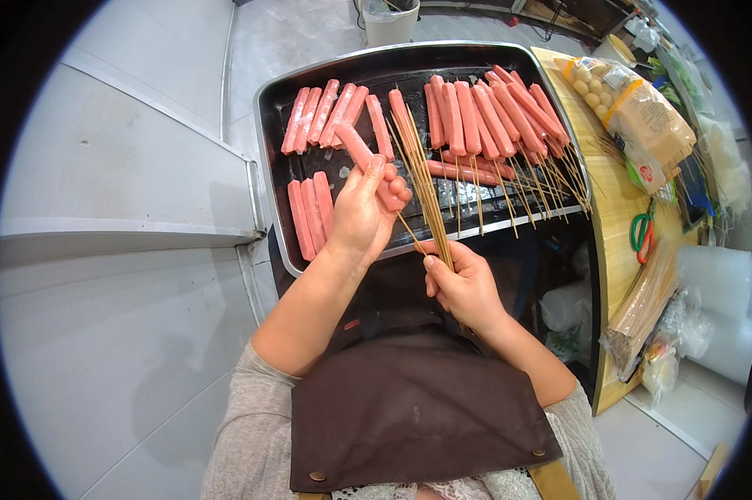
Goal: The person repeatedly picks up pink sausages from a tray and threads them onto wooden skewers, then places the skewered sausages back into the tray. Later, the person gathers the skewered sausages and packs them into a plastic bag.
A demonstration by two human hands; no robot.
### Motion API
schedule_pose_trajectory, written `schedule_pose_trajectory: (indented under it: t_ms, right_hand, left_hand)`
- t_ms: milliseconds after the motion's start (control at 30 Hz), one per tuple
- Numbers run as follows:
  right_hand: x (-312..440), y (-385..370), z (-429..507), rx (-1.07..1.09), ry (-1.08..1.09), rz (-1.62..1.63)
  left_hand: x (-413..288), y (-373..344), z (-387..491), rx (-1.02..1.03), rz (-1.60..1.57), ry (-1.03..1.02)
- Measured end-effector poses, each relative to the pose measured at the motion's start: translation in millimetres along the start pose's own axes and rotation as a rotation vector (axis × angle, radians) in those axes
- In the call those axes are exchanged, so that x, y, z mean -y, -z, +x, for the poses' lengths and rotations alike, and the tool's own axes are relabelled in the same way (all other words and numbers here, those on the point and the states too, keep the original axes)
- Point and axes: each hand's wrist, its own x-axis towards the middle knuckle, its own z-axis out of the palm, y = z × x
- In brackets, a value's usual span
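Note:
My left hand point(371, 206) grips a pink sausage stick point(354, 142) over a black metal tray point(376, 232). A thin bamboo skewer runs from the sausage's lower end to my right hand point(462, 275). That hand also clasps a bundle of bamboo skewers point(427, 194), which points up and away over the tray. Loose sausage sticks point(311, 215) lie at the tray's left side, with another group behind them. On the right, several skewered sausages point(485, 122) are piled, their skewers pointing towards me past the tray's near rim. Two sausages lie crosswise beneath them.
Right of the tray is a wooden board point(607, 219) bearing a bag of round balls point(629, 119), scissors point(642, 237) with green and orange handles, and a plastic-wrapped skewer bundle point(641, 306). A white bin point(391, 28) stands behind the tray. A pale panel point(126, 162) rises at the left.

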Motion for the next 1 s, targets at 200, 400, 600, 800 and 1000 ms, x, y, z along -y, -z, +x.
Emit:
schedule_pose_trajectory:
  t_ms: [200, 400, 600, 800, 1000]
  right_hand:
    - [0.5, 3.8, 2.5, -0.005, -0.014, -0.071]
    - [-10.1, 6.7, -1.5, -0.063, 0.054, -0.004]
    - [-1.5, 3.4, 6.7, -0.073, 0.080, -0.004]
    - [6.1, -3.1, 22.8, -0.093, 0.078, -0.005]
    - [23.5, 15.0, 39.9, -0.164, 0.177, -0.112]
  left_hand:
    - [-42.0, 2.8, 29.6, -0.107, 0.037, -0.086]
    - [-32.7, 10.5, 33.1, -0.002, 0.048, -0.091]
    - [-17.9, -2.3, 24.6, 0.055, 0.041, -0.050]
    - [-3.9, -1.8, 21.7, 0.036, 0.021, -0.011]
    - [-35.8, 14.7, 37.5, 0.139, 0.417, 0.046]
